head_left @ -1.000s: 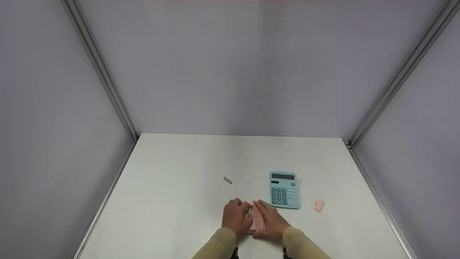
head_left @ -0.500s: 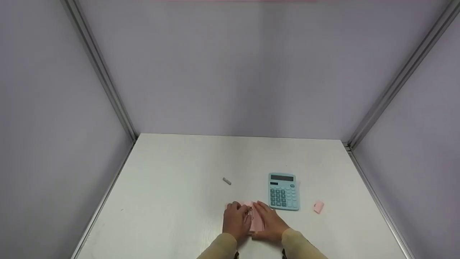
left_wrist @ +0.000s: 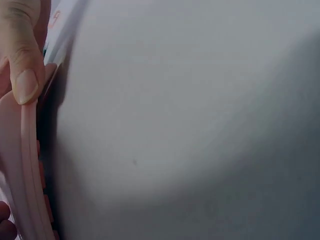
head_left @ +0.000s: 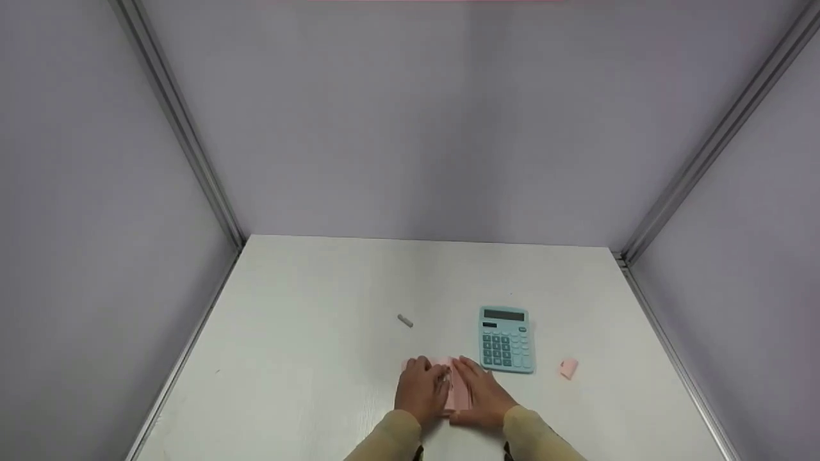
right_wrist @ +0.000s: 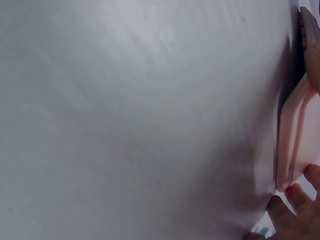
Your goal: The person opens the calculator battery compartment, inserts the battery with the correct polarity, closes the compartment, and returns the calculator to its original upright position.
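A pink calculator, apparently face down, lies between the hands near the front of the table. In the left wrist view, a row of pink keys shows along its underside. My left hand has bent fingers over its left part, with thumb and index fingertip close together. A small silvery bit shows by them, too covered to identify. My right hand holds the calculator's right side, thumb at the near edge and fingers at the far edge. A grey battery-like cylinder lies beyond the hands.
A teal calculator lies face up just beyond the right hand. Farther right is a small pink piece, like a battery cover. Grey panels close off the back and sides of the white table.
Both hands stay at the pink calculator; the left fingers shift very slightly. The view moves a little, and the other things keep their places.
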A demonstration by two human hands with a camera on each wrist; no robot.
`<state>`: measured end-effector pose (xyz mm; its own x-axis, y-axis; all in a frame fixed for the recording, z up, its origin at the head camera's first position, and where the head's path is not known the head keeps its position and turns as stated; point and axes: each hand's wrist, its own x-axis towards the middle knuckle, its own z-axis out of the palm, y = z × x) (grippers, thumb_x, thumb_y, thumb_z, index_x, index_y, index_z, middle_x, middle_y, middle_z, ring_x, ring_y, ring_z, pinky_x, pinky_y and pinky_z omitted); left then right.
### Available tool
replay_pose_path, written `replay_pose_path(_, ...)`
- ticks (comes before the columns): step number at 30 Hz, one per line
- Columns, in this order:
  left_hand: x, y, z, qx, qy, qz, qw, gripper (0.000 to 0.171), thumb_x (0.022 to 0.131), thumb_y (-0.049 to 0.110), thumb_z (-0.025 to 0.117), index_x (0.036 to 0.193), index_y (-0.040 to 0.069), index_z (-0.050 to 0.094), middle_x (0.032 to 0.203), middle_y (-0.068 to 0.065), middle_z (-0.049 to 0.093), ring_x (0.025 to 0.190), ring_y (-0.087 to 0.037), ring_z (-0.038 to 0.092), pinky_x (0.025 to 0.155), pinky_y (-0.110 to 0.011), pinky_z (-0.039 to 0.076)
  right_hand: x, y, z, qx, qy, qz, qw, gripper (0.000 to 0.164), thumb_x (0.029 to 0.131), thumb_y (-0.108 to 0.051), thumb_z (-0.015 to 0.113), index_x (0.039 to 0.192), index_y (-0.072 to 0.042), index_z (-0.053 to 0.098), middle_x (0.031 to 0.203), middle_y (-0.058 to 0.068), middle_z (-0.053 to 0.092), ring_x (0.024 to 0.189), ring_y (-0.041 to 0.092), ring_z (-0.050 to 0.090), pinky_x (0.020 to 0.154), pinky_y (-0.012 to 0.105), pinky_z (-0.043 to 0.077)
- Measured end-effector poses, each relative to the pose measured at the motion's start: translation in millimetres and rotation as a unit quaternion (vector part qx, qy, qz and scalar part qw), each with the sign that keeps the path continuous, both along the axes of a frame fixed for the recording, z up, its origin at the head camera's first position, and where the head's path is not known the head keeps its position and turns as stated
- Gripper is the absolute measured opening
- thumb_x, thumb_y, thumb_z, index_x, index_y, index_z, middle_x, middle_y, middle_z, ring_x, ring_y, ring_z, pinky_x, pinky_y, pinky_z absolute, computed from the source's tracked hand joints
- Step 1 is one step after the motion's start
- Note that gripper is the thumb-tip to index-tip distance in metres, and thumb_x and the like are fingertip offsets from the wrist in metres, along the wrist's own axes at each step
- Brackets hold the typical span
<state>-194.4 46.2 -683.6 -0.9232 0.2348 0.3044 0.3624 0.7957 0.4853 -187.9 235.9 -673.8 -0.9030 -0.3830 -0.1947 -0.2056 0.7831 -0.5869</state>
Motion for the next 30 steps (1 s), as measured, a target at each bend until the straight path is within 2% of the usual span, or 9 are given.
replay_pose_path(3,0.8,0.1,0.1,-0.016,0.027,-0.002,0.9995,0.020,0.087,0.034,0.068,0.103,0.025,0.074,0.086,0.003,0.051,0.079,-0.014,0.045,0.065,-0.031,0.044,0.1,-0.1,-0.1,0.001,-0.006,-0.004,1.000,0.115,0.063,-0.065,0.078,0.155,-0.027,0.020,0.159,0.000,0.019,0.144,0.031,0.020,0.115,0.058,0.014)
replay_pose_path(6,2.7,0.4,-0.1,-0.024,0.031,0.000,0.9992,0.020,0.088,0.033,0.067,0.104,0.024,0.074,0.085,0.003,0.051,0.079,-0.014,0.045,0.065,-0.031,0.043,0.4,-0.3,-1.5,0.005,-0.010,-0.003,1.000,0.116,0.062,-0.067,0.077,0.155,-0.027,0.020,0.159,0.001,0.019,0.143,0.031,0.021,0.115,0.058,0.014)
replay_pose_path(12,4.4,1.0,0.4,-0.014,0.003,0.005,0.9999,0.020,0.090,0.034,0.064,0.106,0.025,0.074,0.088,0.003,0.050,0.082,-0.014,0.044,0.067,-0.032,0.044,0.2,0.2,-2.9,0.007,-0.018,-0.009,1.000,0.116,0.061,-0.068,0.077,0.154,-0.030,0.019,0.159,-0.001,0.018,0.144,0.031,0.021,0.115,0.057,0.015)
replay_pose_path(19,0.5,-0.1,1.4,0.004,0.010,0.008,0.9999,0.016,0.088,0.031,0.067,0.100,0.023,0.072,0.088,0.004,0.049,0.082,-0.015,0.045,0.067,-0.033,0.044,-1.4,-0.6,0.7,0.001,-0.015,-0.011,1.000,0.114,0.063,-0.067,0.077,0.154,-0.030,0.020,0.159,-0.002,0.019,0.143,0.033,0.022,0.111,0.060,0.023)
replay_pose_path(24,-2.6,-1.7,2.8,0.030,-0.029,-0.005,0.9991,0.017,0.089,0.031,0.065,0.103,0.024,0.068,0.089,0.005,0.047,0.084,-0.015,0.044,0.070,-0.035,0.042,-1.0,-1.1,4.1,-0.002,-0.010,-0.011,1.000,0.115,0.063,-0.065,0.078,0.155,-0.026,0.020,0.158,0.001,0.018,0.142,0.033,0.023,0.109,0.058,0.029)
replay_pose_path(27,-3.0,-2.7,3.0,0.043,-0.048,-0.008,0.9979,0.019,0.088,0.033,0.067,0.105,0.025,0.069,0.089,0.007,0.046,0.083,-0.013,0.042,0.070,-0.033,0.041,0.6,-1.2,4.9,-0.003,-0.015,-0.013,1.000,0.115,0.063,-0.065,0.078,0.155,-0.026,0.020,0.159,0.000,0.018,0.143,0.032,0.022,0.110,0.058,0.027)
replay_pose_path(30,-3.6,-3.3,1.8,0.047,-0.044,-0.011,0.9978,0.018,0.086,0.035,0.070,0.101,0.024,0.071,0.088,0.008,0.046,0.082,-0.012,0.042,0.068,-0.031,0.041,1.0,-0.3,5.3,0.000,-0.017,-0.012,1.000,0.115,0.063,-0.065,0.078,0.155,-0.027,0.020,0.159,0.000,0.017,0.143,0.032,0.020,0.111,0.059,0.024)
